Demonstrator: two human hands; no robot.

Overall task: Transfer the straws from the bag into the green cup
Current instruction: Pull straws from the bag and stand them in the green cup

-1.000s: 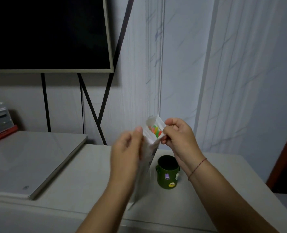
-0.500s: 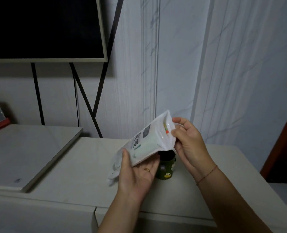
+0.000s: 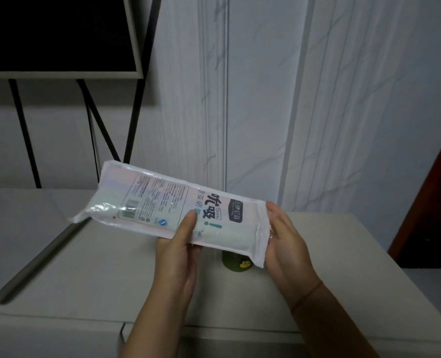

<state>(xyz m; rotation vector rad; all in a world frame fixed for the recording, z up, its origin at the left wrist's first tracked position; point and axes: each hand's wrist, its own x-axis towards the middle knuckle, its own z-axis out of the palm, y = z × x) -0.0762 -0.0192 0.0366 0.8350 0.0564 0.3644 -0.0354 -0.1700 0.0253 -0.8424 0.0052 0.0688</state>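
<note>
Bag (image 3: 173,210) of straws lies nearly level in the air above the pale worktop (image 3: 343,267), its long body slanting from the far left down to the near right, printed side up with a barcode and dark lettering showing. The left hand (image 3: 178,257) holds it from beneath near the middle, thumb pressed on the printed face and the fingers clamped under the bag out of sight. The right hand (image 3: 286,241) grips the bag's right end along the flat sealed strip, its fingers closed on that edge, a thin cord around the wrist. The straws themselves cannot be made out through the cloudy plastic. The green cup (image 3: 236,262) stands on the worktop directly below the bag's right end, between the two hands, and only its lower part with a yellow sticker shows. At the far left a dark screen (image 3: 54,32) stands on thin black legs before the marbled white wall (image 3: 266,99).
</note>
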